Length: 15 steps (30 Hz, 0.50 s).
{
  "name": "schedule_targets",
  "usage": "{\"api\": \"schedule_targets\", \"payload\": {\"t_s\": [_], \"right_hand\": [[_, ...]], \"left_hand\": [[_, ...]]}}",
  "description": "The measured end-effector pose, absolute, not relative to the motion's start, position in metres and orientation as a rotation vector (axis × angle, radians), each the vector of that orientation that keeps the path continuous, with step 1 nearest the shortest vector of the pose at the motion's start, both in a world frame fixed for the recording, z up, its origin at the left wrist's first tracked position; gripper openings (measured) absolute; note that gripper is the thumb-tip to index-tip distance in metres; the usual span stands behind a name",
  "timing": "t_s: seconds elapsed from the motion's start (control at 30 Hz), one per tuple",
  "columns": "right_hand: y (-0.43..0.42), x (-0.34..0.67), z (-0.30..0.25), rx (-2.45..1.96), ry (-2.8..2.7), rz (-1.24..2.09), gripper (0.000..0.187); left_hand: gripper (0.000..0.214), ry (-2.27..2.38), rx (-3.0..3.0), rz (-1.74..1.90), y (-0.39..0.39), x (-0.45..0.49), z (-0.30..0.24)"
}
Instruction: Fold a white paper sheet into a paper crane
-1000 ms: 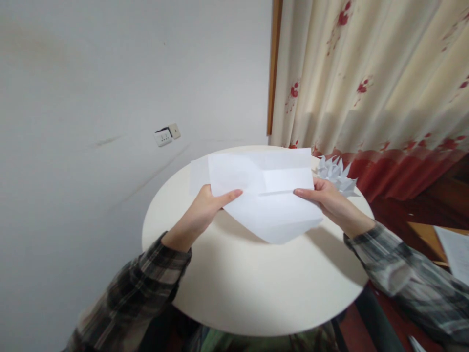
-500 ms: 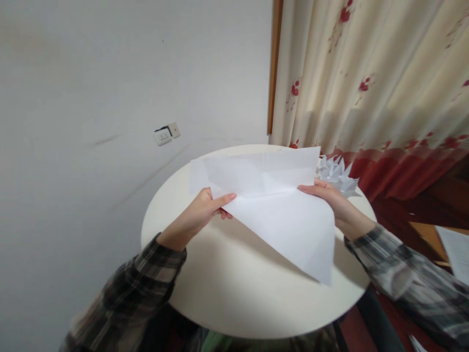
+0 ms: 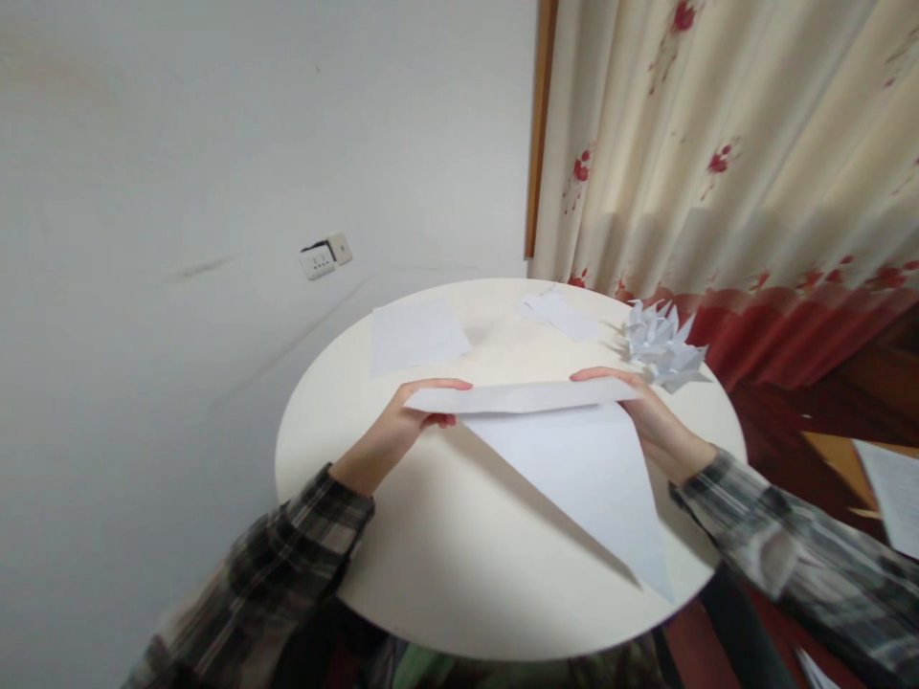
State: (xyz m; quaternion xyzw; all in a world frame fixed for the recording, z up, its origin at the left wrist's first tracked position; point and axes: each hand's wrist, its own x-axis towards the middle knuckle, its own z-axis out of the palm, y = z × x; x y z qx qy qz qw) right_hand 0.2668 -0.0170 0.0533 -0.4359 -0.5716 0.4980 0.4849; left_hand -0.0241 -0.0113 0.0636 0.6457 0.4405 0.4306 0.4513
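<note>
A sheet of white paper is held above the round table, its far strip folded over toward me and a triangular part hanging down at the near right. My left hand grips the left end of the fold, thumb on the far side and fingertips showing underneath. At the right end, my right hand is closed on the same paper, with its thumb along the fold. Paper covers some of the right fingers.
On the white round table lie a flat paper sheet at the back left, smaller paper pieces at the back, and a cluster of folded paper shapes at the right. A wall and a curtain stand behind.
The paper's upright far strip has been bent down toward me by both hands. The sheet and paper pieces at the back of the table have come into view.
</note>
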Motion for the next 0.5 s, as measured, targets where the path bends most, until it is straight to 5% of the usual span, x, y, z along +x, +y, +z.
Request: {"api": "schedule_targets", "payload": {"t_s": [0.3,0.5], "right_hand": [[-0.029,0.286,0.025,-1.033,-1.619,1.415,0.019],[-0.037,0.277,0.031,-0.889,-2.053,1.035,0.022]], "left_hand": [[0.016,1.111,1.808,0.682,0.010,-0.042,0.047],[0.029,1.184,1.805,0.659,0.010,-0.024,0.053]]}}
